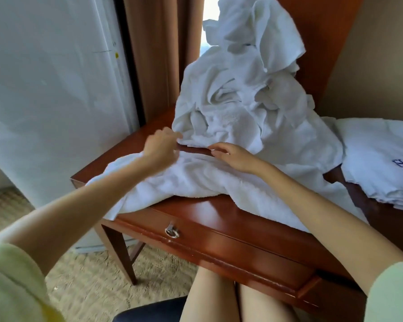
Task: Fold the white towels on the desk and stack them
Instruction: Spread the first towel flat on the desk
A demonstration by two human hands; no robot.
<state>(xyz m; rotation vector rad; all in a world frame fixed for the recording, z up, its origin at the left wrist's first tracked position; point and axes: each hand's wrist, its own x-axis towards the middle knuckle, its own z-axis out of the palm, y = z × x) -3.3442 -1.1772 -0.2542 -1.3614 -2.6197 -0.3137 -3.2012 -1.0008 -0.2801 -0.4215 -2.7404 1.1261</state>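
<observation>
A white towel (196,180) lies loosely spread and rumpled across the front of the wooden desk (219,212), one end hanging over the left edge. Behind it rises a tall heap of crumpled white towels (237,89). My left hand (161,147), blurred, is at the towel's far left edge with its fingers curled, right at the foot of the heap. My right hand (233,156) rests on the towel's far edge with its fingers fairly straight. A stack of folded white towels (382,163) with a blue emblem lies at the desk's right.
The desk has a front drawer with a metal ring pull (172,231). A white appliance (51,101) stands to the left, brown curtains (158,54) behind. My knees (219,296) sit under the desk, over a dark chair seat.
</observation>
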